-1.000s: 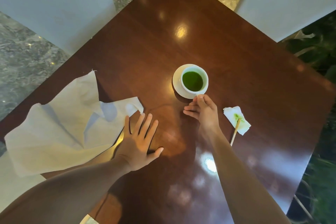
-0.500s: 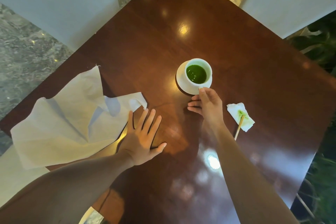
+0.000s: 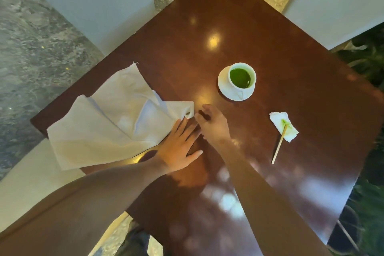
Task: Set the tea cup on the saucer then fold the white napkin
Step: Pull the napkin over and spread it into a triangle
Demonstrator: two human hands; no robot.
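At nine o'clock the white napkin (image 3: 108, 122) lies rumpled and unfolded on the table (image 3: 291, 81), where it was a second ago. The left hand (image 3: 179, 147) rests flat, fingers spread, holding nothing, just beside its near corner. The right hand (image 3: 212, 124) has left the tea cup (image 3: 242, 78) and come across, loosely curled and empty, almost at that corner. At one o'clock the cup sits on the saucer (image 3: 225, 87); folding looks next

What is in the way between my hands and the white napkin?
Nothing visible. The left hand lies at the napkin edge, and the right hand is beside its curled corner, only bare table between. The cup stands farther off.
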